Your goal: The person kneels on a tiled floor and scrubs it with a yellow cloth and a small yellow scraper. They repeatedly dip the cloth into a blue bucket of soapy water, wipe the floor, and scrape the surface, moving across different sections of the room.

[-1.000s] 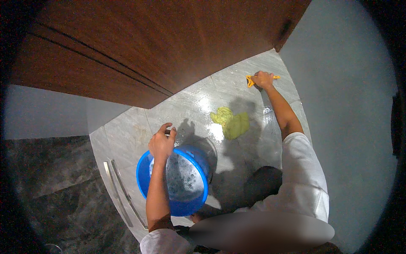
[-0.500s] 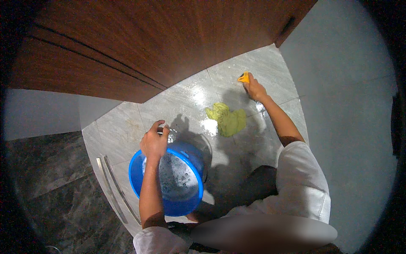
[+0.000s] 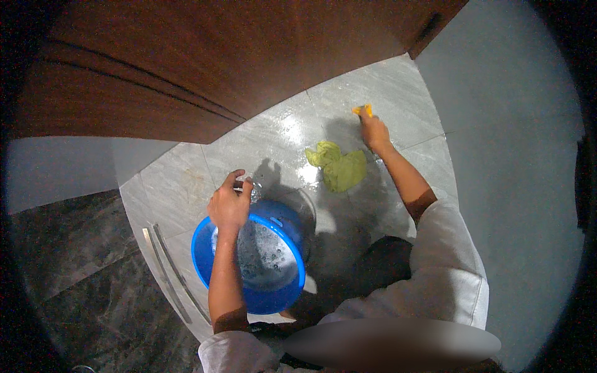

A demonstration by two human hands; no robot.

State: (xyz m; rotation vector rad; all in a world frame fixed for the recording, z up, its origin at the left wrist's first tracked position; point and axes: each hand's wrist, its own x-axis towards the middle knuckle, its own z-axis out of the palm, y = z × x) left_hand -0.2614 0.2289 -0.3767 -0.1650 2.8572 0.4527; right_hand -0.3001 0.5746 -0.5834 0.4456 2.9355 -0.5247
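My right hand (image 3: 375, 132) reaches out over the wet tiles and is closed round a small yellow hand tool (image 3: 363, 110); its working side is hidden, and I cannot tell its exact kind. Nearer to me lies a crumpled yellow-green cloth (image 3: 344, 169), flat on the floor and apart from both hands. My left hand (image 3: 229, 205) hovers over the far rim of a blue bucket (image 3: 273, 301), its fingers loosely bent and spread with nothing in them. Foamy water (image 3: 267, 255) fills the lower part of the bucket, partly hidden by my left forearm.
A brown wooden door (image 3: 249, 56) stands along the far side of the light grey tiled floor (image 3: 280, 133). Grey wall (image 3: 504, 155) rises at the right. Metal track strips (image 3: 165, 273) at the left border dark marbled tiles (image 3: 87, 273). My knee is beside the bucket.
My right hand has turned slightly with the yellow tool, staying over nearly the same floor patch. The left hand stays above the bucket rim. The view has shifted a little.
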